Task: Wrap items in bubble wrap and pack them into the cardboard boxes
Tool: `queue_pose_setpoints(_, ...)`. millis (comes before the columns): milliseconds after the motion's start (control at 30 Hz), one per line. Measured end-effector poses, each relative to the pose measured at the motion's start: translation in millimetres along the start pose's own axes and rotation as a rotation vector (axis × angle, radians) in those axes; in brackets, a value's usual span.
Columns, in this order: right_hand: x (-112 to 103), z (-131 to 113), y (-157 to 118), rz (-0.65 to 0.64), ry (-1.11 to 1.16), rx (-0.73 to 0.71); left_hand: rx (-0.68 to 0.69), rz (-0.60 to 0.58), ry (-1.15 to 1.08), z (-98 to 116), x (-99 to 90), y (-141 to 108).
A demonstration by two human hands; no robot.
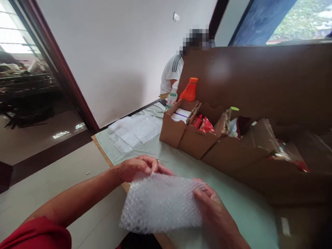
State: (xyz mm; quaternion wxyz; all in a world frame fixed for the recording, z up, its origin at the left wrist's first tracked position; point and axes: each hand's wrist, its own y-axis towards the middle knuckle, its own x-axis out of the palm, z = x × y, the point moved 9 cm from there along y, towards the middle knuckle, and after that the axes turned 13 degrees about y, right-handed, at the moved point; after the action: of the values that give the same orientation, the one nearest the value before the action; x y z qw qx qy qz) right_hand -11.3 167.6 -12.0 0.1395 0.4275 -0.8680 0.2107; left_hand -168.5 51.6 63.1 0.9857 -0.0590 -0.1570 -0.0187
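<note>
A clear bubble wrap bag [163,204] is held up in front of me, above the near edge of the table. My left hand [144,167] pinches its upper edge, thumb against fingers. At the bag's right end, my right hand [211,204] grips it with the thumb on the near face and the fingers behind. Whether anything lies inside the bag I cannot tell. Farther back on the table, several flat bubble wrap bags [137,131] overlap in a loose pile.
Cardboard boxes [233,155] stand in a row along the right, holding red packets [204,124] and other goods. Behind them are an orange bottle [189,90] and a clear bottle [171,98]. A person in a white shirt [171,74] sits at the far end. A tall brown board [259,76] rises behind the boxes.
</note>
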Motion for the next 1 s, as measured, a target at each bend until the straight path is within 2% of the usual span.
queue_pose_setpoints(100, -32, -14, -19, 0.216, -0.034, -0.028, -0.141, 0.203, 0.122, -27, -33.7, 3)
queue_pose_setpoints(167, -50, -18, -30, 0.324, -0.021, -0.061, -0.244, 0.24, 0.224, -46, -41.8, 8)
queue_pose_setpoints(267, -73, -15, -44, 0.425, -0.055, -0.089, -0.277, 0.224, 0.375, -63, -33.3, 22)
queue_pose_setpoints(433, -98, -20, -77, 0.532, -0.279, -0.134, -0.224, 0.212, 0.537, -73, -5.9, 52)
queue_pose_setpoints(567, -113, -27, -105, 0.598, -0.446, -0.093, -0.151, 0.185, 0.746, -77, 11.1, 80)
queue_pose_setpoints(700, -134, -24, -130, 0.645, -0.594, -0.069, -0.074, 0.186, 1.029, -79, 20.8, 96)
queue_pose_setpoints(800, -148, -31, -152, 0.737, -0.81, -0.169, -0.078, 0.202, 1.207, -84, 20.0, 95)
queue_pose_setpoints(867, -145, -43, -165, 0.802, -1.026, -0.325, -0.101, 0.217, 1.306, -86, 18.4, 89)
queue_pose_setpoints(900, -137, -47, -167, 0.798, -1.141, -0.427, -0.108, 0.221, 1.344, -87, 18.5, 86)
queue_pose_setpoints(933, -124, -49, -166, 0.752, -1.249, -0.538, -0.106, 0.228, 1.374, -87, 18.9, 82)
queue_pose_setpoints(1000, -92, -40, -156, 0.547, -1.42, -0.747, -0.066, 0.249, 1.432, -82, 19.3, 77)
